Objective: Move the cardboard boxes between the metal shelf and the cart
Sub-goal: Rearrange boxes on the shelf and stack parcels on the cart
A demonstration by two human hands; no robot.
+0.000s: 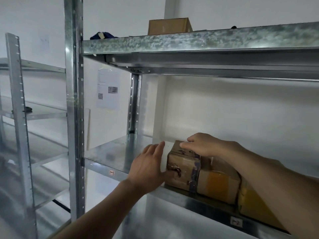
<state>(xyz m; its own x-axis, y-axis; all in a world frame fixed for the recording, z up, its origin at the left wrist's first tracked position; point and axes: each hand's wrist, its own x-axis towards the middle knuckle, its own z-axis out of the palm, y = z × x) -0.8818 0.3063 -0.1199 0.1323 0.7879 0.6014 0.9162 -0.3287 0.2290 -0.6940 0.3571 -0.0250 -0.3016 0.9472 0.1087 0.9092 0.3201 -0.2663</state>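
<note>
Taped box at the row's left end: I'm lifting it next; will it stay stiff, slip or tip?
Probably stiff: the taped box shows no sag under the right hand. Its glossy tape may be slippery for the left hand. Squat and flat on the shelf, it likely won't tip.

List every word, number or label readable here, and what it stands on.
"1", seemingly: small sticker on the front edge of the grey metal shelf.
"2", seemingly: second sticker on that edge.
White paper sheet on the wall: print and code square too blurred.
Brown cardboard box on the top shelf: faint print, unreadable.
Taped cardboard box: dark marks, unreadable.
</note>
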